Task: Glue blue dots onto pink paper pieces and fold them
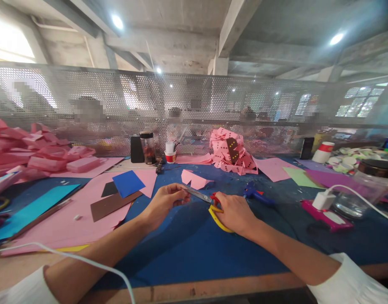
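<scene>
1. head view: the right hand (235, 213) is closed around the red-and-yellow handles of the scissors (209, 202), fingers through the loops, so the blades point left across the blue table mat (187, 249).
2. the left hand (165, 202) pinches the tip of the shut blades between thumb and fingers, seemingly steadying or wiping them; whether it also holds a scrap of paper i cannot tell.
3. both hands hover just above the mat, close together, joined only by the scissors.
4. a folded pink paper piece (195, 179) lies just beyond the hands, within easy reach.
5. a blue glue gun (254, 193) rests to the right, and a pile of pink cut shapes (232, 152) sits further back.
</scene>
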{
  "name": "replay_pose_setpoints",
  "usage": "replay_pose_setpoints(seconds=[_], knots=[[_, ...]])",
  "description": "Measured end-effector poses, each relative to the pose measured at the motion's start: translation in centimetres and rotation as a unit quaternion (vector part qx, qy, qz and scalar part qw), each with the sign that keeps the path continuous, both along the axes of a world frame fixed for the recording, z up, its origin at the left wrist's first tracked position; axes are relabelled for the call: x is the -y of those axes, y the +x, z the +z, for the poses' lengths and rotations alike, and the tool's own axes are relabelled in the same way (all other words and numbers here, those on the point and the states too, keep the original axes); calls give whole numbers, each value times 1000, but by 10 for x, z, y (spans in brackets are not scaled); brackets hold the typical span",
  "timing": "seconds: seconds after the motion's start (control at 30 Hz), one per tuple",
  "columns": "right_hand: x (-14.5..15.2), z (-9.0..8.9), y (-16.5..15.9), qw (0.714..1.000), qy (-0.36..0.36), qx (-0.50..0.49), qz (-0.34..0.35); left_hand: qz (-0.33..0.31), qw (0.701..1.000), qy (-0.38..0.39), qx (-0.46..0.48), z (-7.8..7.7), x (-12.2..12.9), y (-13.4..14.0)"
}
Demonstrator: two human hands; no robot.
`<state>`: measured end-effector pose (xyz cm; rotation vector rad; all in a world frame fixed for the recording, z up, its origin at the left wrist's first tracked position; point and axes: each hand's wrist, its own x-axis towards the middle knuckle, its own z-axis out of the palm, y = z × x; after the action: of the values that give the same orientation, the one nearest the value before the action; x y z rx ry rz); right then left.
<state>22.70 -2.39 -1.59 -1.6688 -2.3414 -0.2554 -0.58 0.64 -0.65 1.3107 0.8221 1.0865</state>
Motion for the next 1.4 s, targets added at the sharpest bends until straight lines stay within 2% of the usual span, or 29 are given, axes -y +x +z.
replay_pose_setpoints(seconds=[0.13, 1.4], knots=[[0, 1, 1, 1000, -4, -1, 15, -6, 1000, 1, 0, 0, 0, 0], [0, -1, 2, 1000, 9, 8, -6, -9, 1000, 6, -5, 0, 2, -1]])
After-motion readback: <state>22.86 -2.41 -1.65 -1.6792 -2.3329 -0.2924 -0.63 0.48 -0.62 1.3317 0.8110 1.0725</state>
